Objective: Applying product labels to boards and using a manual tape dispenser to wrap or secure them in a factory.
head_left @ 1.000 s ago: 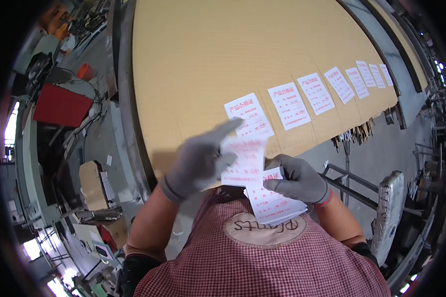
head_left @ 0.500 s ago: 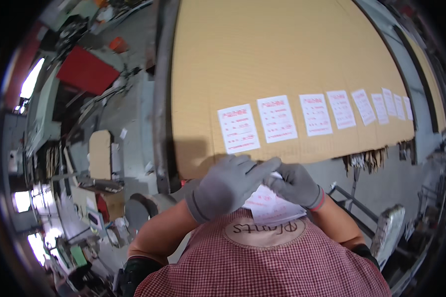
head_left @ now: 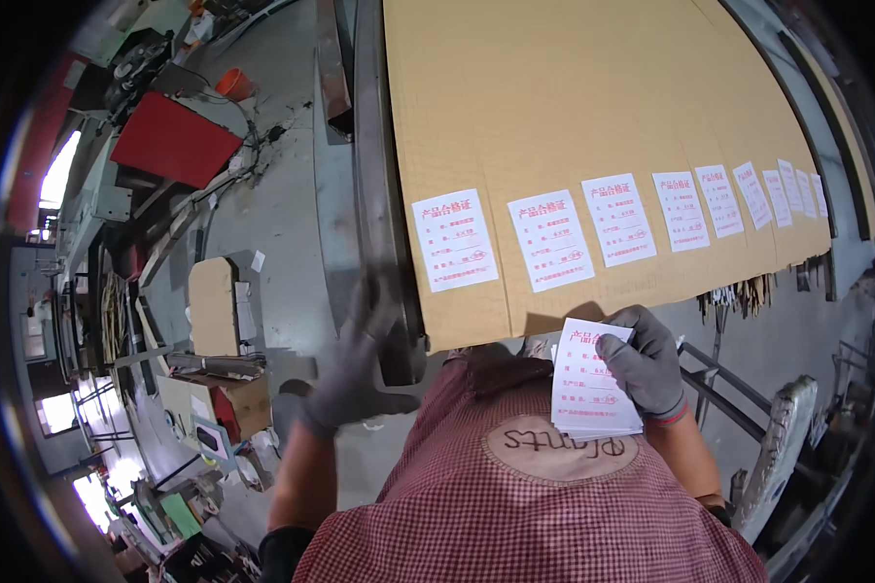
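My right hand [head_left: 647, 360], in a grey glove, grips a stack of white paper slips with red print [head_left: 585, 384] in front of the apron, the thumb pressed on top. My left hand [head_left: 355, 364], also gloved in grey, is at the left front corner of the cardboard sheet [head_left: 593, 97]. Its fingers are spread and smeared by motion, and I see nothing in them. A row of similar slips lies along the near part of the cardboard; the leftmost slip [head_left: 454, 240] is close to the sheet's left edge.
A dark metal rail [head_left: 374, 146] borders the cardboard on the left. Farther left on the floor are a red panel [head_left: 175, 141], an orange bucket [head_left: 233, 85] and an open cardboard box [head_left: 248, 408]. A wrapped long piece [head_left: 773, 452] stands at the lower right.
A further slip now lies at the left end of the row. My hands have parted: the left swung out leftward, while the right keeps the stack. The view has shifted somewhat.
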A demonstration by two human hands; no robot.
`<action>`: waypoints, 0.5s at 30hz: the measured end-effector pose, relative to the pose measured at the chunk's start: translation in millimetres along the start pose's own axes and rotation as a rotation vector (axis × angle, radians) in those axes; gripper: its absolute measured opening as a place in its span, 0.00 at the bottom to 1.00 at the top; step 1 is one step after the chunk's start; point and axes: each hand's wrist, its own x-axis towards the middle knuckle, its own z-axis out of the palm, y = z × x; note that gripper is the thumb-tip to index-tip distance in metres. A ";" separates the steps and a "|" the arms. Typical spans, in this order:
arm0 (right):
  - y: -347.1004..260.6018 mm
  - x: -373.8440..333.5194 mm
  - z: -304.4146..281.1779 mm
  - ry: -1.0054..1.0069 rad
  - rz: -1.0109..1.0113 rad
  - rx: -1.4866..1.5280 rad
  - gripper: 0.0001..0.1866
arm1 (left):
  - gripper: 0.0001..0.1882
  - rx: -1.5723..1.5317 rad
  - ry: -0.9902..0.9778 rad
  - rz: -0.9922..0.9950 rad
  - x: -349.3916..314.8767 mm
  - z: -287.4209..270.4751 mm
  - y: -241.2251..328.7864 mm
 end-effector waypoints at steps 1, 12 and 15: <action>-0.8 -0.7 10.3 0.009 0.007 -0.015 0.04 | 0.49 -0.009 -0.030 -0.047 -7.7 5.0 -1.2; -15.3 -5.6 77.7 0.176 -0.132 -0.004 0.03 | 0.49 -0.237 -0.111 -0.173 59.6 -20.0 -44.5; -24.6 1.4 87.9 0.164 -0.168 -0.033 0.02 | 0.44 -0.195 -0.076 -0.049 48.8 -32.7 -33.5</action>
